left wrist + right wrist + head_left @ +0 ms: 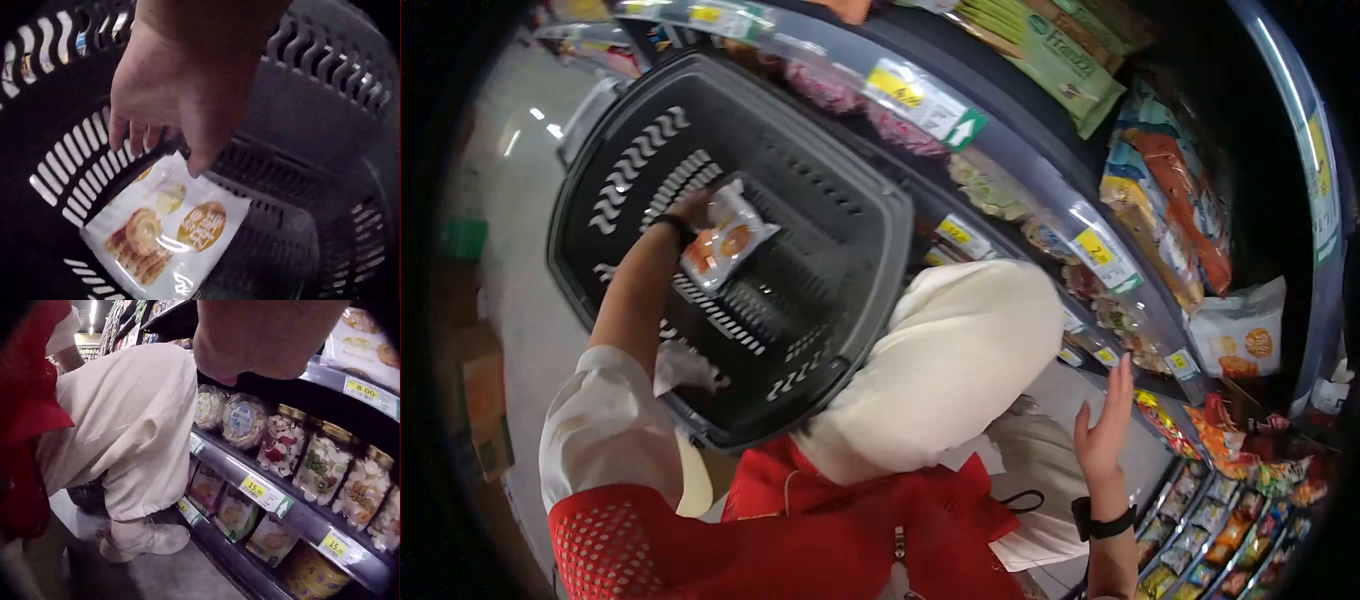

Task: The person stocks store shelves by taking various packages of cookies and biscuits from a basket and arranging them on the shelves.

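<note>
My left hand [690,208] reaches down into a dark grey shopping basket [870,300]. In the left wrist view its fingers hang loosely, with the thumb tip right at the top edge of a white snack bag [164,231] printed with round golden crackers. The same bag [725,240] shows inside the basket in the head view, beside the left fingers. My right hand [1108,420] is raised on the other side of the knee, fingers straight and holding nothing, near the shelves. Only part of the right hand [250,347] shows in the right wrist view.
A bent knee in pale trousers [960,360] lies between basket and right hand. Shelves carry jars of dried pieces [322,465], price tags [265,494] and a similar white bag [1240,330]. Small snack packets [1220,530] fill a rack at lower right. Cartons [485,400] stand at left.
</note>
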`<state>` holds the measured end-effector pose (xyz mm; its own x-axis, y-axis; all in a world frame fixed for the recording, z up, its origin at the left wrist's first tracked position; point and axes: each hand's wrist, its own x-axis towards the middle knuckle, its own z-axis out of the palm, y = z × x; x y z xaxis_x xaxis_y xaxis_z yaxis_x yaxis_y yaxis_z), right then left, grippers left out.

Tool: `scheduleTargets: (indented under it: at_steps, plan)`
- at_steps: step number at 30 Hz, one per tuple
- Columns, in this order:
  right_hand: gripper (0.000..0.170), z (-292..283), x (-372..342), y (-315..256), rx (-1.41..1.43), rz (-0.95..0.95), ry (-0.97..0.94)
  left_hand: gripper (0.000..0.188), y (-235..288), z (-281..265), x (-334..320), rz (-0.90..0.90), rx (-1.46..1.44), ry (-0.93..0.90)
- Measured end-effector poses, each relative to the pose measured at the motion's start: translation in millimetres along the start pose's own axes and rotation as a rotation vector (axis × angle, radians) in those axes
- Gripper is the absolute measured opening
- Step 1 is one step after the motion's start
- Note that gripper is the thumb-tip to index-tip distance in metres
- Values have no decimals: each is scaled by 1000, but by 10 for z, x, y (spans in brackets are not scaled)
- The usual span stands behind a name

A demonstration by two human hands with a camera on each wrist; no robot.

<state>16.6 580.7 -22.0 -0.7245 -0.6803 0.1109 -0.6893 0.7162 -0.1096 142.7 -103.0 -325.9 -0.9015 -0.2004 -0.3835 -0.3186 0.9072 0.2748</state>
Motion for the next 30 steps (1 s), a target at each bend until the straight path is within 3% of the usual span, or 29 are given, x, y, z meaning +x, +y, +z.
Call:
scheduleTargets:
  at_steps: [8,11,14,15,16,18,20,22,24,25,27,28,30]
  plan:
    - [68,-90,-105,16,80,162,-56,54,399,12,-48,-165,201,-415]
    - [69,-64,-86,-8,81,160,-82,50,202,341,-26,-41,48,-379]
    - [70,-29,-22,-7,106,115,-86,47,33,751,42,225,-280,-352]
    - [70,-37,0,-2,106,104,-88,47,141,763,-4,-6,-797,-469]
    - [70,-57,4,2,101,100,-87,47,205,781,60,-147,-877,-637]
    - [68,-93,18,-15,106,124,-79,50,433,780,0,-81,-652,-273]
    - [67,-160,-49,-27,105,138,-64,46,143,1105,215,-170,-555,-409]
    - [65,-194,-129,-18,114,124,-47,39,980,316,-86,-234,-528,-286]
    - [64,-202,-245,-1,109,144,-25,37,869,429,-71,-148,-685,-347]
    - [64,-211,-292,2,112,158,-16,37,1087,242,-130,-179,-568,-387]
    - [65,-222,-381,3,117,187,-3,37,688,610,-85,-276,-786,-476]
    - [65,-222,-425,2,118,202,-1,40,632,727,-79,-236,-863,-519]
    - [65,-227,-501,6,128,217,-6,44,951,410,-239,-268,-1051,-549]
